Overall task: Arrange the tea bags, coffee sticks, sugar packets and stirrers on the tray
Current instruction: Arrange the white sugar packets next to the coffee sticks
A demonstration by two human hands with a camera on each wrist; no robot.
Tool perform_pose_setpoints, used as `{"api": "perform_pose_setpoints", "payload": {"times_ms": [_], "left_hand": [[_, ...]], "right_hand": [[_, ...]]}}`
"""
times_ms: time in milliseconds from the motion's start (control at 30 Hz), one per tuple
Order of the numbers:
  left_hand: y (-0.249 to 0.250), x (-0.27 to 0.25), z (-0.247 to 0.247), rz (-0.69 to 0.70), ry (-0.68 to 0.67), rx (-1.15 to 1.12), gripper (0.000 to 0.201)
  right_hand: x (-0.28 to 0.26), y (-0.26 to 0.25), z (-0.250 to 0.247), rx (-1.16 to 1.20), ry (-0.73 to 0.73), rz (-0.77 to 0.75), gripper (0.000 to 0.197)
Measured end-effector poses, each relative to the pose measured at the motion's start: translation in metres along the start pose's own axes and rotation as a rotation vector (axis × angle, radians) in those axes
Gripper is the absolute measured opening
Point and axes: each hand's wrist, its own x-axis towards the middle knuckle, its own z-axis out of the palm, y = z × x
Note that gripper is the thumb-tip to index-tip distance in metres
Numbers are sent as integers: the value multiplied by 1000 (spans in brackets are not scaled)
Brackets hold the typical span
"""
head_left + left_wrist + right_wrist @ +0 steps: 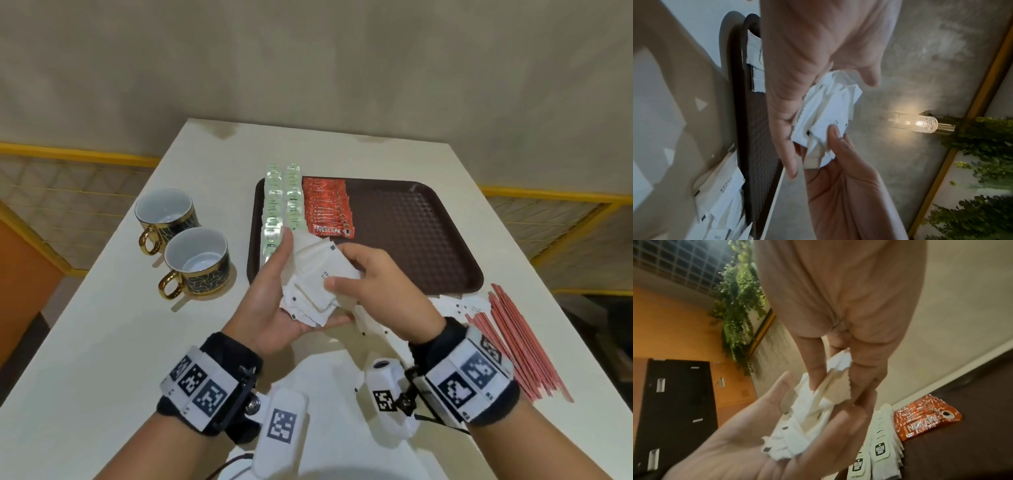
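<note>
My left hand point(274, 308) cupped loose sugar packets point(315, 281); right fingers point(337, 283) pinched the top one. Uneven stacking risked spilling.

Dark brown tray point(428, 233), dimpled texture. Pale green tea bags point(282, 202); red-orange coffee sticks point(329, 209), white lettering. White sugar packets point(315, 274). Pinkish-red stirrers point(520, 346). Black cups point(197, 260), gold line pattern and handles.

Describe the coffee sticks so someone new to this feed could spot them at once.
Find the brown tray on the white table. Along its left side lie two rows of pale green tea bags; the coffee sticks are the overlapping row just right of them. They alone are bright red, the nearest one printed Nescafe.
</note>
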Motion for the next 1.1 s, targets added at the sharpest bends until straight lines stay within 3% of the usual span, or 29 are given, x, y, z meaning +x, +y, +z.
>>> {"api": "perform_pose_setpoints", "payload": {"times_ms": [100, 233, 400, 600, 733, 867, 1100], "left_hand": [[0, 2, 1, 23, 57, 50, 42], [1, 5, 1, 49, 89, 46, 40], [-2, 3, 2, 40, 44, -43, 47], [-2, 4, 6, 101, 90, -80, 43], [-3, 7, 10, 169, 198, -67, 33], [-4, 11, 12, 229, 302, -23, 21], [-2, 13, 14, 266, 301, 52, 17]], "right_hand": [[5, 2, 4, -128, 0, -59, 34], [7, 3, 0, -168, 94, -68, 30], [6, 4, -16, 61, 139, -30, 17], [4, 4, -26, 400, 157, 48, 3], [3, 4, -33, 520, 156, 94, 13], [2, 8, -40, 428, 210, 98, 17], [3, 8, -51, 704, 221, 153, 14]]}}
